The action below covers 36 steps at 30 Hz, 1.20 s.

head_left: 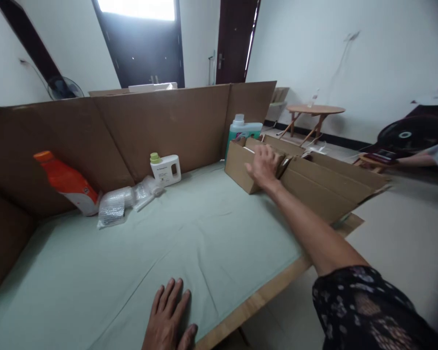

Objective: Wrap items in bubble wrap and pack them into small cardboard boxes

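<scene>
My left hand [168,316] lies flat near the table's front edge, fingers stretched out on the pale green cloth [160,257]. My right hand [264,165] is at a small open-topped cardboard box [239,167] on the right side of the table. Its fingers bend over the box's upper edge, and the fingertips are partly hidden. Just behind this box stands a bottle of blue-green liquid with a white cap [237,129]. Against the box's right side is a longer cardboard piece with folded flaps [321,187].
Cardboard panels [168,121] wall the table's back and left. Along them are a tilted orange-red bottle [69,182], crumpled bubble wrap [113,206] and a white jug with a green cap [166,170]. Beyond the right edge, another person's arm [416,161] shows near a black fan [405,134].
</scene>
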Motion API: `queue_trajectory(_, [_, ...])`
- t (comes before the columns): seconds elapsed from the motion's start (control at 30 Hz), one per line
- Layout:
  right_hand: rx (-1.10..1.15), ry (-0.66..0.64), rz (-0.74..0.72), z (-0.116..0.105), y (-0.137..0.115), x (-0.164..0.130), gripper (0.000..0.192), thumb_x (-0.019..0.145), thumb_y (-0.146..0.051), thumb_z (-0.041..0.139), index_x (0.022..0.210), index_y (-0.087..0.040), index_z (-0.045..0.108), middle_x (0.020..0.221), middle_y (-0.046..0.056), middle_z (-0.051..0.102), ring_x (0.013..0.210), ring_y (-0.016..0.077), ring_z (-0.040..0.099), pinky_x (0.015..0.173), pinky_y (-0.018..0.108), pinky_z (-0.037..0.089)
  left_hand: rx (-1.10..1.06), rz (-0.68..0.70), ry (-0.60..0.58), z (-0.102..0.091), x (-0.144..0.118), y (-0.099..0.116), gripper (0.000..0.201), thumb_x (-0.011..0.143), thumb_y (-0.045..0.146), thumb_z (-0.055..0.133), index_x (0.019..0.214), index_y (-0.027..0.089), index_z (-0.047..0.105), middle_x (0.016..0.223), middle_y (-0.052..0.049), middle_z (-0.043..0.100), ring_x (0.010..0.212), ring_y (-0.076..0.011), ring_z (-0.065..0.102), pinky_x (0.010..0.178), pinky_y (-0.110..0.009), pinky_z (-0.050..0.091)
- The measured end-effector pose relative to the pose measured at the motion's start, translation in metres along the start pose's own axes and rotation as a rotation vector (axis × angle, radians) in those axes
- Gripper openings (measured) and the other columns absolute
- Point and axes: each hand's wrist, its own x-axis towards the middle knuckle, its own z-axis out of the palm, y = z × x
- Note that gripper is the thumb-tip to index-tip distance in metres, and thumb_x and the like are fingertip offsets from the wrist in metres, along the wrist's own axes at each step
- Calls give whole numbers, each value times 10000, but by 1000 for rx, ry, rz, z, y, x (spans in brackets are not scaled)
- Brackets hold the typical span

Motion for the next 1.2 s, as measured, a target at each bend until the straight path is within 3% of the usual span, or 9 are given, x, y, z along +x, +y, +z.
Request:
queue_trajectory(0.13, [-51,-87,6,-10,33,28,193,909,-214,567,869,-92,711,917,216,717,1066,366,636,948,551,426,-48,-3,1,10,-8,-3,606,883,503,653,1411,216,579,1439,-117,613,1324,-309,571,1002,-442,522])
queue_trajectory(0.23, [-42,-147,-136,-8,29,4,151,858,-193,622,731,-170,701,764,123,721,854,285,669,843,449,478,-183,-177,24,13,-14,2,498,926,461,616,1378,254,601,1427,-109,622,1325,-309,581,1031,-466,530])
queue_trajectory(0.37, [41,-185,-389,-25,2,-63,118,868,-257,650,810,-203,738,854,77,762,868,255,682,848,414,486,-459,-510,18,4,-14,5,519,946,345,613,1453,288,523,1469,-102,583,1344,-288,573,1063,-442,540])
queue_trajectory(0.5, [326,-170,-716,-68,-29,-128,132,931,-251,620,879,-221,738,922,67,771,941,239,695,885,411,498,-603,-877,92,-14,1,-5,726,901,415,666,1548,253,379,1540,-148,495,1375,-336,535,1101,-526,499])
queue_trajectory(0.63, [662,-158,-590,-91,-32,-164,267,885,-341,709,1146,-284,706,1196,77,738,1174,292,653,1027,477,486,-670,-1117,210,-30,13,-17,933,802,536,722,1568,185,321,1550,-188,464,1384,-373,511,1138,-577,439])
queue_trajectory(0.7, [765,-231,-351,-79,-22,-177,368,904,-403,658,1261,-315,671,1295,89,698,1236,317,628,1039,502,502,-694,-1115,156,-35,13,-19,841,764,561,731,1465,164,492,1426,-176,592,1350,-386,539,1135,-573,442])
queue_trajectory(0.83, [774,-647,-67,-22,-10,-208,454,783,-500,708,1180,-284,740,1214,128,739,1109,381,697,928,517,585,-770,-1041,91,-42,8,-11,614,817,506,668,1327,166,630,1252,-153,696,1265,-361,608,1090,-534,492])
queue_trajectory(1.0, [841,-850,-26,26,-38,-230,404,770,-518,676,1036,-232,775,1071,147,776,1000,376,728,890,500,596,-739,-1046,211,-48,11,-16,584,830,437,635,1347,167,606,1237,-161,697,1193,-327,641,1037,-480,531])
queue_trajectory(1.2, [941,-929,-121,44,-97,-213,515,772,-527,682,1156,-187,729,1152,179,750,1014,335,723,897,454,589,-839,-1184,319,-56,10,-74,423,699,338,632,1060,122,678,1049,-137,744,996,-301,697,893,-418,572])
